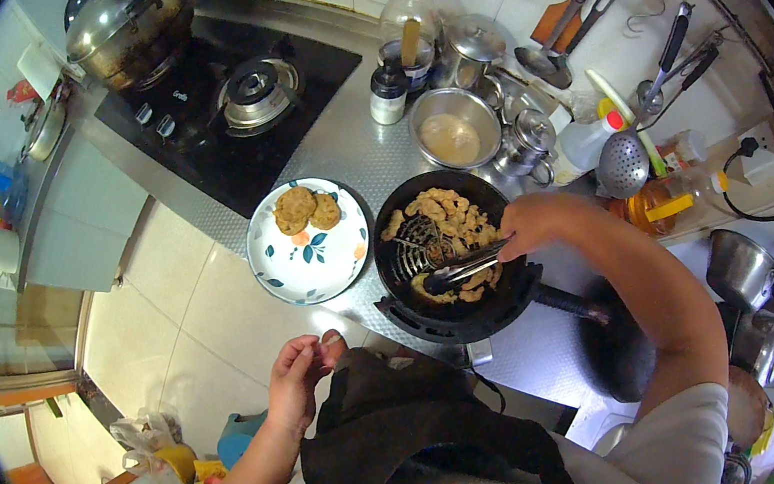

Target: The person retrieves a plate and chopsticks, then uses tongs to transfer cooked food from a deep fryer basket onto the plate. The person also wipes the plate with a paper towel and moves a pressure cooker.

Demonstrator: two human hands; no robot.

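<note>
My right hand (536,224) grips metal kitchen tongs (471,267), whose dark tips reach into a black air-fryer basket (388,249). Pieces of browned, battered food (454,212) lie along the far and right sides of the basket, and a few more are near the tongs. Part of the slotted grate (412,245) shows bare at the left. Left of the basket, a white plate with a leaf and flower pattern (277,267) holds browned patties (304,209). My left hand (301,369) hangs before the dark apron, fingers curled together; whether they pinch something small is unclear.
Beyond the plate is a black gas hob (193,166) with a large lidded pot (131,39). A steel bowl of pale liquid (453,132), jars and a steel pot stand behind the basket. A skimmer (623,163) hangs at right. A dark wok (617,350) lies near my right forearm.
</note>
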